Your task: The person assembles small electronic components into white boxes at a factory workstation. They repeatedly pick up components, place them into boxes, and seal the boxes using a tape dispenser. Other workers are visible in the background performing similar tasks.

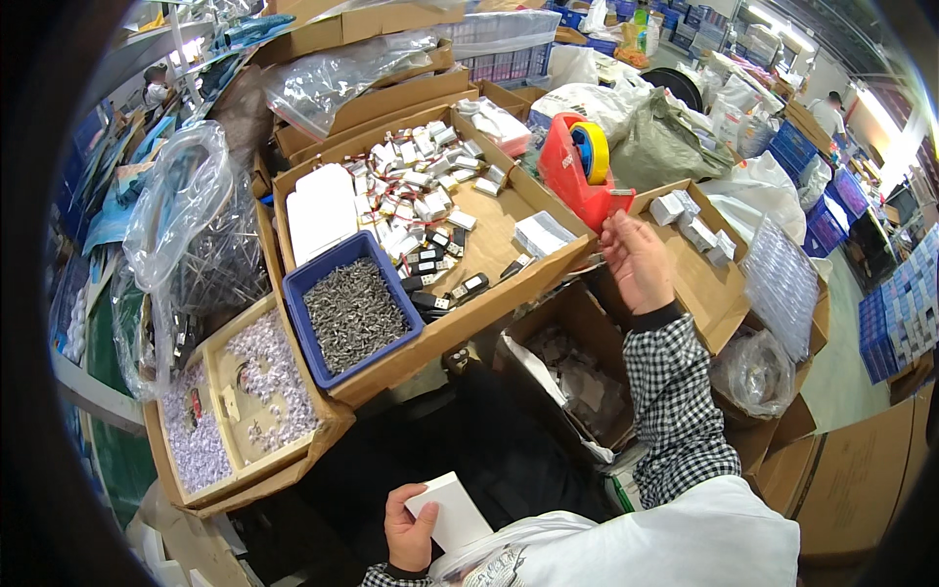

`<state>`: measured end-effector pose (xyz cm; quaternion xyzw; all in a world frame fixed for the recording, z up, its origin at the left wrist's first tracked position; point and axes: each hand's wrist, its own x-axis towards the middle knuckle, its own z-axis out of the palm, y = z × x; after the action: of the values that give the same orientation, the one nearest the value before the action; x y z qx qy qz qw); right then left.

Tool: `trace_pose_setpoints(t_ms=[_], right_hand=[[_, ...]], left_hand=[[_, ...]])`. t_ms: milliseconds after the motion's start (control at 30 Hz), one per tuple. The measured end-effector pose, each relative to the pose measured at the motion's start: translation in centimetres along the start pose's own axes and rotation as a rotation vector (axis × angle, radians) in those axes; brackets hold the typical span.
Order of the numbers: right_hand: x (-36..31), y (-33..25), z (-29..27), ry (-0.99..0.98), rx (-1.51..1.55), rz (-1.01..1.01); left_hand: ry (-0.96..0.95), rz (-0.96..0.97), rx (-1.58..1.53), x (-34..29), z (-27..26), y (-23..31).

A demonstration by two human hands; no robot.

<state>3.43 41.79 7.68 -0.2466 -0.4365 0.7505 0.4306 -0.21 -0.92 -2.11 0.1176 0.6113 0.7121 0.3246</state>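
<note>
My left hand (408,528) is low in front of my body, its thumb and fingers closed on a flat white box (452,514). My right hand (638,262) reaches out to the front end of a red tape dispenser (567,181), which carries a roll of yellow tape (590,154). The fingers are pinched together at the dispenser's front end; whatever is between them is too small to make out. Left of the dispenser is a shallow cardboard tray (489,230) with many small silver battery-like packs (421,176) and several black USB plugs (469,286).
A blue bin (296,318) of small screws stands on the tray's near left. Beside it is a divided wooden tray (227,430) of tiny pale parts. An open carton (626,357) sits below my right arm. Small white boxes (696,233) lie on cardboard at right.
</note>
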Motion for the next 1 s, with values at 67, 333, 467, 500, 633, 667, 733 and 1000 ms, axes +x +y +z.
trace_pose_setpoints(t_ms=[67,333,467,500,633,667,733,1000], right_hand=[[-1.5,1.4,0.8,0.097,0.064,0.068],[-14.0,6.0,3.7,-0.525,-0.418,0.599],[-19.5,9.1,5.0,-0.548,-0.197,0.937],[-20.5,9.6,5.3,-0.523,-0.089,0.988],[-23.4,10.4,6.3,-0.449,0.075,0.989],[-23.9,10.6,6.6,-0.416,0.044,1.015],[-24.6,10.7,7.1,-0.392,0.011,0.997],[-25.1,10.8,7.4,-0.402,-0.065,0.972]], left_hand=[[0.006,0.050,0.084,0.0,0.0,0.4],[0.163,0.093,0.214,-0.4,0.0,0.0],[0.129,0.084,0.222,-1.0,0.2,0.4],[0.114,0.075,0.240,-1.2,0.2,0.6],[0.131,0.088,0.320,-1.8,0.5,1.4],[0.139,0.089,0.315,-1.9,0.6,1.6],[0.146,0.105,0.328,-1.9,0.7,1.8],[0.116,0.080,0.501,-2.1,0.6,2.6]])
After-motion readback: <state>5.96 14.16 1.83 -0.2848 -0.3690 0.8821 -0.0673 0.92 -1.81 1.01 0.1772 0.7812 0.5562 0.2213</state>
